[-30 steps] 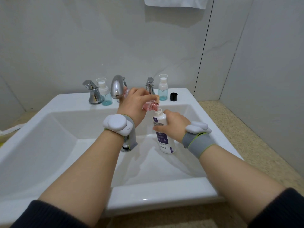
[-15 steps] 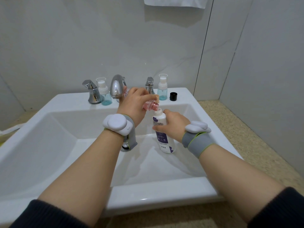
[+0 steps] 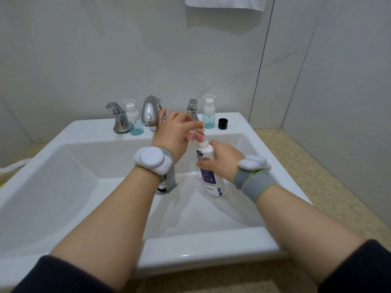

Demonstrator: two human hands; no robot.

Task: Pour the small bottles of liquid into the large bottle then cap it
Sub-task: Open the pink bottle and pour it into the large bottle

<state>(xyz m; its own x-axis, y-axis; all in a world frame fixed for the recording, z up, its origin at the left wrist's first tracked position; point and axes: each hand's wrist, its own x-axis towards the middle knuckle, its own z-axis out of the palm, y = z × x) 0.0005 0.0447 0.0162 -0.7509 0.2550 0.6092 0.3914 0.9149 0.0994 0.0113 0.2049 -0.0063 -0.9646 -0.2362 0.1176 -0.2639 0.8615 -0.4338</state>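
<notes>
- Left hand (image 3: 173, 134): fingers curled round small pink bottle (image 3: 194, 135), tipped with threaded open neck pointing down and to the right, directly over mouth of large white bottle (image 3: 209, 168).
- Pink bottle neck: just above or touching rim of large bottle mouth; contact cannot be determined. Liquid stream not discernible.
- Right hand (image 3: 222, 162): fingers and thumb wrapped round upper body of large white bottle, held uncapped and nearly upright, leaning slightly, inside sink (image 3: 63, 166) basin, right of drain (image 3: 161, 188).
- Large bottle label: purple print on white; base close to basin floor, contact unclear.
- Black cap (image 3: 222, 123): on rear ledge of sink, at far right, apart from both hands.
- Blue pump bottle (image 3: 209, 112): upright on rear ledge, just left of black cap, clear overcap fitted.
- Second blue pump bottle (image 3: 133, 117): upright on rear ledge, between left tap handle (image 3: 118, 117) and spout (image 3: 150, 111).
- Right tap handle (image 3: 193, 107): on rear ledge behind left hand.
- White devices on grey bands: one on each wrist.
- White towel (image 3: 224, 2): hanging on wall above sink, only lower edge visible.
</notes>
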